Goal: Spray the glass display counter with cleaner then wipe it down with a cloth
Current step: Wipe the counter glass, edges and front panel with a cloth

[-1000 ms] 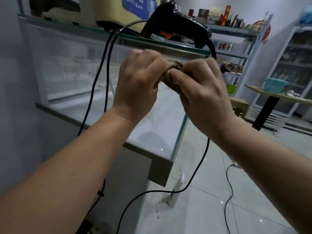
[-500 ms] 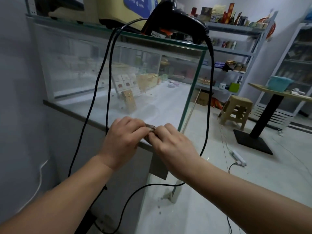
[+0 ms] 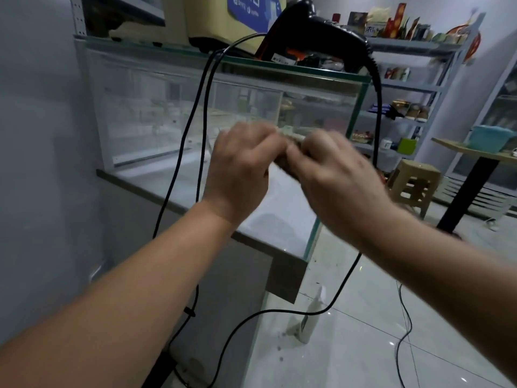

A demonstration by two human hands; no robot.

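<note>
The glass display counter (image 3: 145,119) stands in front of me, its side pane facing me. My left hand (image 3: 240,169) and my right hand (image 3: 333,177) are pressed together in front of that pane, both closed on a small brownish cloth (image 3: 282,163). Only a sliver of the cloth shows between the fingers, and the hands are blurred by motion. A white spray bottle (image 3: 310,320) stands on the floor by the counter's corner.
A black barcode scanner (image 3: 316,37) sits on the counter top, its black cables (image 3: 193,130) hanging down across the pane to the floor. A plastic stool (image 3: 414,183), a table (image 3: 475,158) and stocked shelves (image 3: 405,88) lie to the right.
Both hands, still holding the cloth, dropped from the upper pane to the counter's lower edge, then rose again to mid-height on the glass.
</note>
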